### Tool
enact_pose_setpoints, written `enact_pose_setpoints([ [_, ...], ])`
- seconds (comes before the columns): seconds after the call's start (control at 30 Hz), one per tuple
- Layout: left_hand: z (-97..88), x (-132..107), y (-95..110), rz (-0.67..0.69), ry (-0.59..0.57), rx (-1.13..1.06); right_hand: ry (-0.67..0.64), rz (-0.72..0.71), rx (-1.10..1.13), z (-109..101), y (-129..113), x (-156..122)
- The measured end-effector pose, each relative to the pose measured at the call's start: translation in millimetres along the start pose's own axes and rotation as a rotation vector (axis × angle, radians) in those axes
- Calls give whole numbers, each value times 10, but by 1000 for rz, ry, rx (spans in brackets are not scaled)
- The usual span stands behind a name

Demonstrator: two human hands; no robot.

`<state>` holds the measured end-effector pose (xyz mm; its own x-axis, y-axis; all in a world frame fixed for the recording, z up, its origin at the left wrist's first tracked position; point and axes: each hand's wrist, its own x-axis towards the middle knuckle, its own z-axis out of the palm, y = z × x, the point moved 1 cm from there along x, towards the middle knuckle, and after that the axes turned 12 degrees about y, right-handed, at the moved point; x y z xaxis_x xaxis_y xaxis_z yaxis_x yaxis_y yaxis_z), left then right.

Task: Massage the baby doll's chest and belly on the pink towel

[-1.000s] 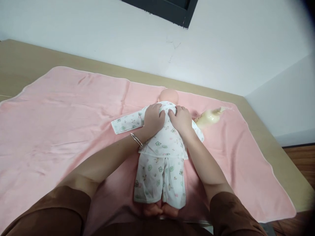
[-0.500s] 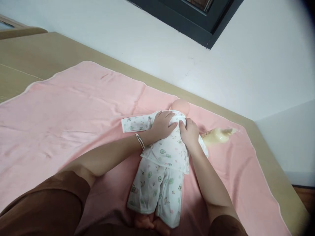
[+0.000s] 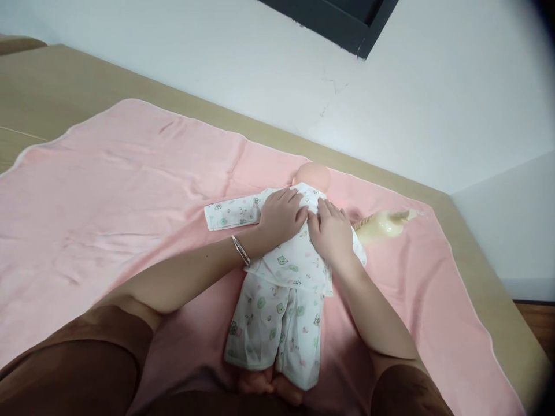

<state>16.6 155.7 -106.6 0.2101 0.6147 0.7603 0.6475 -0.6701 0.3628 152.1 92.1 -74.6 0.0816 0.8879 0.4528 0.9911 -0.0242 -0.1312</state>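
A baby doll [image 3: 312,175] lies on a pink blanket, its head toward the wall and its feet toward me. It wears a white printed top [image 3: 288,263] and matching trousers [image 3: 255,323]. My left hand [image 3: 281,216], with a silver bangle on the wrist, lies flat on the upper left of the top. On the upper right of the top rests my right hand [image 3: 333,231], fingers extended. My thumbs nearly meet over the doll's upper body. One sleeve [image 3: 232,212] stretches out to the left; the other is partly hidden by my right hand.
The pink blanket [image 3: 108,190] covers much of a wooden surface [image 3: 99,81]. A cream, glossy bottle-like object [image 3: 384,224] lies right of the doll. Behind stands a white wall [image 3: 208,52] with a dark frame [image 3: 338,26] on it.
The view has shifted slightly. My right hand now lies flatter on the top, its fingers further over the doll's shoulder area. My left hand remains on the top.
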Motion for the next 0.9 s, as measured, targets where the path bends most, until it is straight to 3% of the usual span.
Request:
enact_pose_setpoints([
  [0.2, 65, 16, -104, 56, 4, -79, -59, 74, 127, 82, 186, 160],
  [0.37, -21, -12, -13, 46, 4, -39, 13, -54, 26, 12, 39, 25],
  [0.5, -17, -9, -3, 8, -22, -47, 47, -56, -14, 5, -11, -23],
  [0.73, 65, 82, -108, 10, -185, -91, -46, -3, 162, 77, 201, 156],
  [0.9, 8, 67, -62, 107, -106, -119, -18, -78, 89, 30, 111, 76],
])
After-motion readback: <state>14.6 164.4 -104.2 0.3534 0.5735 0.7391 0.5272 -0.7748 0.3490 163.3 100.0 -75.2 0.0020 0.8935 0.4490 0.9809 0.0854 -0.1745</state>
